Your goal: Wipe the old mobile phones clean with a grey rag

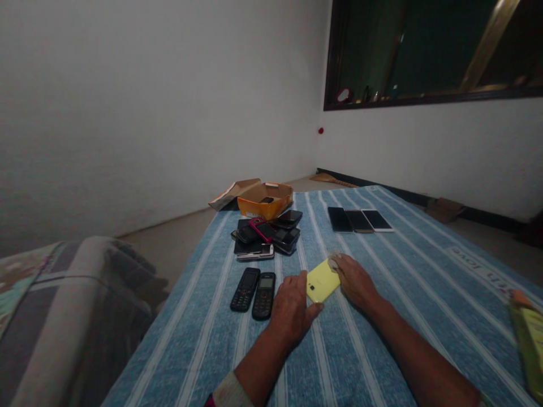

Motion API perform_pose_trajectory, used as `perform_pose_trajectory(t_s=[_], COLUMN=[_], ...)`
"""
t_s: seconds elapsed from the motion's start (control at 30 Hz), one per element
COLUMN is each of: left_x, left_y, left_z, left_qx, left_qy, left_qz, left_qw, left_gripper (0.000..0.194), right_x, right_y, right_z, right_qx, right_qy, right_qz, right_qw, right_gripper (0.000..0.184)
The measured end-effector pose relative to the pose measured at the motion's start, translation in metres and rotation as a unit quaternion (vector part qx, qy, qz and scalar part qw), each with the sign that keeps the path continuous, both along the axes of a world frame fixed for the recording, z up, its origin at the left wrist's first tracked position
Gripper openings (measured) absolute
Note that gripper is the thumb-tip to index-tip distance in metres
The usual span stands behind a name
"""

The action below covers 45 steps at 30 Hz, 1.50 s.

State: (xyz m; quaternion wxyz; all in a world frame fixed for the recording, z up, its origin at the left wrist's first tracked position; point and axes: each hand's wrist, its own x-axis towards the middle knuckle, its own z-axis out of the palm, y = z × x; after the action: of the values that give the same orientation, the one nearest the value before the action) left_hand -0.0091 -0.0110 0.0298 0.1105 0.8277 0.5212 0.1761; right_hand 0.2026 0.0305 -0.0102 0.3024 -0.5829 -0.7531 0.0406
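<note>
A yellow smartphone (322, 281) lies tilted on the striped cloth, its back with the camera lens facing up. My left hand (292, 305) grips its left edge and lower corner between thumb and fingers. At the phone's upper right corner, my right hand (354, 280) presses a small greyish wad (334, 261), cloth-like but blurred, against the back. Two black keypad phones, one (245, 289) slightly left of the other (263, 295), rest beside my left hand. Farther off, a heap of phones (254, 249) includes a pink-edged one (262, 229).
Behind the heap stands an open orange cardboard box (265, 209) with a phone inside. Three smartphones (360, 220) lie in a row at the back right. The surface wears a blue striped cloth (203, 328). A draped grey cover (89, 294) is at left; a yellow-green object (528, 339) at right.
</note>
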Motion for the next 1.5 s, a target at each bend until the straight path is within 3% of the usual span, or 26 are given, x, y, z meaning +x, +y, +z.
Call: perform_pose_trajectory(t_s=[0.1,0.27,0.43,0.7,0.83,1.0,1.17,1.5], left_x=[-0.001,-0.002,-0.001,-0.001,-0.001,-0.001,-0.001,0.000], left_y=[0.001,0.003,0.003,0.004,0.003,0.003,0.004,0.001], left_z=[-0.002,-0.008,-0.008,-0.006,-0.005,-0.007,-0.008,0.001], left_qx=[0.011,0.040,0.044,0.033,0.031,0.039,0.047,0.038], left_qy=[-0.006,-0.023,-0.035,-0.036,-0.033,-0.033,-0.043,-0.037], left_qz=[-0.002,-0.011,-0.016,-0.007,-0.006,-0.007,-0.022,-0.026], left_qw=[1.000,0.999,0.998,0.999,0.999,0.999,0.998,0.998], left_gripper=[0.067,0.065,0.058,0.063,0.062,0.059,0.057,0.037], right_x=[-0.006,-0.027,-0.039,-0.027,-0.028,-0.043,-0.051,-0.049], right_y=[-0.004,-0.015,-0.021,-0.015,-0.015,-0.027,-0.032,-0.032], right_z=[0.004,0.013,0.008,-0.001,0.001,0.008,0.015,-0.004], right_qx=[0.003,0.041,0.043,0.055,0.058,0.052,0.031,0.036], right_qy=[-0.009,-0.026,-0.007,0.049,0.036,0.025,0.063,0.071], right_qz=[0.010,0.086,0.157,0.139,0.115,0.171,0.244,0.181], right_qw=[1.000,0.995,0.987,0.988,0.991,0.984,0.967,0.980], right_gripper=[0.032,0.026,0.028,0.049,0.047,0.041,0.047,0.048])
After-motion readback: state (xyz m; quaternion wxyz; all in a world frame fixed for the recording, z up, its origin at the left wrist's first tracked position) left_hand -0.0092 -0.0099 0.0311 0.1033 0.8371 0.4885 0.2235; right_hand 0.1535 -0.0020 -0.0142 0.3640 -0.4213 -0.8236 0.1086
